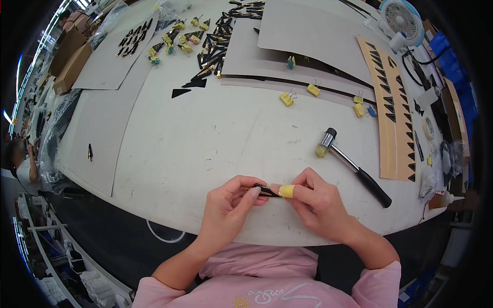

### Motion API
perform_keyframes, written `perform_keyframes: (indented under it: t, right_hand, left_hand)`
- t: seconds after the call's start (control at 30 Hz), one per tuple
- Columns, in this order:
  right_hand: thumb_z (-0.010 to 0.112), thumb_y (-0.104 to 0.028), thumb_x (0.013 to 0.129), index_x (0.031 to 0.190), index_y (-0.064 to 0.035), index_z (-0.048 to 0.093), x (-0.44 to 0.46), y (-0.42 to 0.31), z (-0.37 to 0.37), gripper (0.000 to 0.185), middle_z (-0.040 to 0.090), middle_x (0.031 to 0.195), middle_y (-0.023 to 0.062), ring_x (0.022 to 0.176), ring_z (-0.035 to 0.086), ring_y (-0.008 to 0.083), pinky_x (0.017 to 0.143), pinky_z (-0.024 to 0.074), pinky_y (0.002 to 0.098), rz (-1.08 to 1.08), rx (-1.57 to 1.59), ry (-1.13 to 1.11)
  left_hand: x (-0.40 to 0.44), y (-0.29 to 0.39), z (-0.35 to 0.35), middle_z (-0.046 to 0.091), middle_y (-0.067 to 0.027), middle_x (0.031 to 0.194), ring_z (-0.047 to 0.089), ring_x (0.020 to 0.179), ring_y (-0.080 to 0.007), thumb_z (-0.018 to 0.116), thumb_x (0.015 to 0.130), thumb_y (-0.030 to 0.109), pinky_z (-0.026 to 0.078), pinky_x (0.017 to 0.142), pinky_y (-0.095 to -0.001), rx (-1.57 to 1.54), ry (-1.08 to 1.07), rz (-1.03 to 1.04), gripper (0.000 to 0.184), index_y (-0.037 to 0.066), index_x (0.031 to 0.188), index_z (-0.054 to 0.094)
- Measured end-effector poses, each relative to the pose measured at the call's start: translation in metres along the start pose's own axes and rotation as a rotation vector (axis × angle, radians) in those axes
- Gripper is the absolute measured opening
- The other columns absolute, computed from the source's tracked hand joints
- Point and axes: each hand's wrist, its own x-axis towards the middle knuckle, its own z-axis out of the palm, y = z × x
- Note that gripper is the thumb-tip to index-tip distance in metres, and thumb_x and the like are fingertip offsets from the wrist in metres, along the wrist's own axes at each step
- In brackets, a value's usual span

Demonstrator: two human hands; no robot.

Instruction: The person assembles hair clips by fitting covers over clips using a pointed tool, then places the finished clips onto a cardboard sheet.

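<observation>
Passable forward of left hand (229, 205) and right hand (319, 206) over open tabletop (205, 136), blocked rightward by a slanting hammer (365, 179), crowded farther ahead by yellow binder clips (287, 99) and grey boards (318, 33), edged past the hammer by a tan board (395, 149).

White table (215, 133) over dark floor (134, 236)

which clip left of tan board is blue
The blue clip is the one closest to the tan board; the two clips just left of it are yellow.
</observation>
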Motion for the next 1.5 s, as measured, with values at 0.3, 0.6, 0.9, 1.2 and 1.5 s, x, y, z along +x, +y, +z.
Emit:
perform_keyframes:
  t: [0.3, 0.6, 0.9, 1.2, 1.5]
  right_hand:
    - [0.064, 0.003, 0.084, 0.088, -0.0023, 0.061, 0.003, -0.004, -0.003, 0.007, 0.054, 0.080, 0.0083, 0.060, 0.054, 0.0206, 0.052, 0.0417, 0.0316, 0.084, 0.062, 0.015]
    - [0.063, 0.004, 0.084, 0.092, -0.0021, 0.060, 0.000, -0.001, 0.003, 0.011, 0.053, 0.082, 0.0086, 0.060, 0.054, 0.0223, 0.053, 0.0433, 0.0332, -0.013, -0.010, 0.031]
    - [0.062, 0.005, 0.083, 0.094, -0.0033, 0.060, 0.001, 0.001, -0.002, 0.014, 0.053, 0.084, 0.0095, 0.062, 0.055, 0.0247, 0.055, 0.0442, 0.0351, 0.003, 0.021, -0.026]
    - [0.060, -0.003, 0.089, 0.100, -0.0038, 0.062, 0.003, 0.000, 0.000, 0.011, 0.054, 0.081, 0.0113, 0.063, 0.056, 0.0291, 0.056, 0.0434, 0.0377, 0.053, 0.052, -0.021]
    - [0.063, 0.003, 0.085, 0.094, -0.0006, 0.063, 0.001, -0.002, 0.002, 0.010, 0.050, 0.080, 0.0087, 0.062, 0.051, 0.0209, 0.055, 0.0414, 0.0319, 0.082, 0.154, 0.015]
  left_hand:
    - [0.000, -0.002, 0.000, 0.069, -0.0118, 0.099, 0.068, 0.092, -0.0134, 0.052, 0.099, 0.004, 0.056, 0.083, -0.0251, 0.009, 0.014, 0.007, 0.018, -0.008, 0.110, 0.061]
    - [0.000, -0.001, 0.000, 0.069, -0.0116, 0.100, 0.068, 0.092, -0.0130, 0.053, 0.099, 0.005, 0.056, 0.084, -0.0251, 0.028, 0.004, 0.020, 0.019, -0.008, 0.110, 0.061]
    - [0.000, 0.000, 0.001, 0.068, -0.0154, 0.106, 0.069, 0.093, -0.0166, 0.052, 0.099, 0.002, 0.056, 0.086, -0.0275, 0.027, -0.010, 0.034, 0.019, -0.009, 0.113, 0.059]
    - [0.000, 0.000, 0.001, 0.069, -0.0114, 0.103, 0.067, 0.093, -0.0125, 0.050, 0.100, 0.004, 0.055, 0.085, -0.0244, 0.025, -0.002, 0.022, 0.020, -0.008, 0.112, 0.060]
    - [-0.001, -0.002, 0.001, 0.069, -0.0128, 0.105, 0.067, 0.095, -0.0139, 0.050, 0.100, 0.004, 0.055, 0.086, -0.0262, -0.006, 0.004, 0.036, 0.019, -0.008, 0.110, 0.061]
